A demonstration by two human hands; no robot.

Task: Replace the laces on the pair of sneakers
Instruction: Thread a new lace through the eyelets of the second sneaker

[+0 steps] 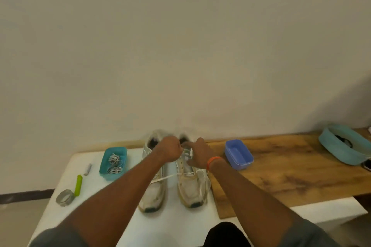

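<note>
From the head view, two worn white sneakers were seen side by side on the white mat (60,218), toes toward the person, heel openings toward the wall. Both hands were met over the upper eyelets of the right sneaker (191,188), close together, nearly touching. The left hand (170,151) was curled into a fist just above the tongue, and a strand of the lace (170,176) appeared to be pinched in it, though the pinch itself was hidden by the knuckles. The right hand (197,153) was laid on the far side of the same eyelet rows, fingers bent toward the lace; whether anything was gripped there could not be told through the blur. One loose end of the lace was trailed from the mid eyelets across the gap and over the left sneaker (153,192); another was draped down the outer side of the right sneaker.

The long axis of the right sneaker ran straight away from the person, so any pull on the lace would be judged to go up and toward the wall, along that axis. Unlacing looked partly done at best.

A teal tray (104,168) of patterned laces was placed left of the shoes, nearer the left hand. A blue tub (248,157) was on the wooden board (291,168), nearer the right hand.
</note>
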